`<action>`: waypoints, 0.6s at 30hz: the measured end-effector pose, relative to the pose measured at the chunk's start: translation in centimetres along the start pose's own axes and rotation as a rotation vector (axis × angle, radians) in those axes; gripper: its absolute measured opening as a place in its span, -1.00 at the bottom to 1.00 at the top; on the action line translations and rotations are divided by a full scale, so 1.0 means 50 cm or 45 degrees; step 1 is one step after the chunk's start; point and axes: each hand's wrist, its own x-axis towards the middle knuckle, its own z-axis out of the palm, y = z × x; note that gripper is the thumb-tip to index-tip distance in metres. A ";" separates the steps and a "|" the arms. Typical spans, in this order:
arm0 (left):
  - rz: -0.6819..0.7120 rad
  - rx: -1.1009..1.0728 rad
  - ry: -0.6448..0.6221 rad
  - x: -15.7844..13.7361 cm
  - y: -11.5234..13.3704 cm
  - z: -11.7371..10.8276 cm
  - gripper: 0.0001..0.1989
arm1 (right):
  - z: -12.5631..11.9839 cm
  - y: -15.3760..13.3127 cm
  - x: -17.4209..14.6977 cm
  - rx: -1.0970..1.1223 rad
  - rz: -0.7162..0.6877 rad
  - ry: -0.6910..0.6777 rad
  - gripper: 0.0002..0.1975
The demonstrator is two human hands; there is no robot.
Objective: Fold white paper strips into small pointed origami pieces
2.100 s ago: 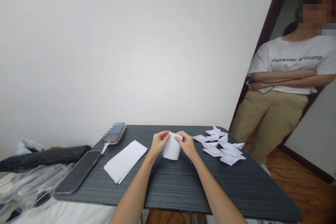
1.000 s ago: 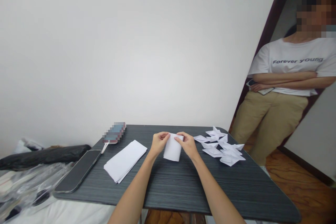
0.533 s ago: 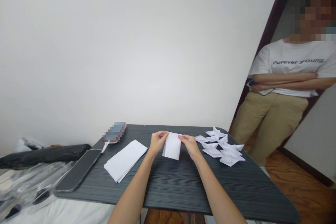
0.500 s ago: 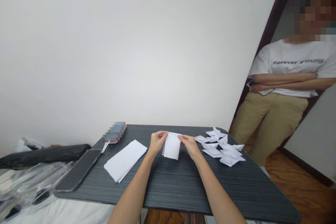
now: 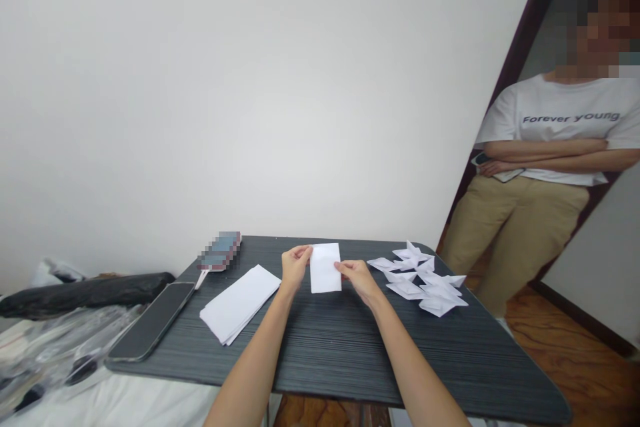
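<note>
A folded white sheet of paper [image 5: 325, 269] is held up over the middle of the dark table. My left hand [image 5: 295, 265] pinches its upper left edge between thumb and fingers. At the right edge, my right hand [image 5: 356, 275] grips it the same way, slightly lower. Left of my hands lies a stack of white paper [image 5: 241, 305], its sheets slightly fanned. On the right, several folded paper boats [image 5: 425, 280] sit bunched together.
A dark tablet-like device [image 5: 153, 321] lies at the left edge of the table [image 5: 340, 360]. Behind it is a blurred-out device with a white cord [image 5: 201, 278]. A black bundle and plastic bags are beyond the left edge. A person [image 5: 560, 140] stands at right, arms crossed.
The folded paper has been raised slightly and turned more upright, its lower edge now level. Both hands keep hold of it, the left having shifted slightly up and left.
</note>
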 end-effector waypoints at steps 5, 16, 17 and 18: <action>0.031 0.000 0.045 0.003 -0.002 -0.003 -0.70 | 0.005 -0.006 -0.005 -0.018 -0.014 -0.019 -0.64; 0.153 0.027 0.276 0.022 -0.013 -0.023 -0.71 | 0.019 0.004 0.002 -0.165 -0.172 -0.012 -0.76; 0.155 0.026 0.291 0.022 -0.014 -0.023 -0.72 | 0.019 0.008 0.005 -0.181 -0.182 0.025 -0.75; 0.149 0.017 0.298 0.021 -0.015 -0.022 -0.72 | 0.017 0.012 0.009 -0.207 -0.199 0.079 -0.75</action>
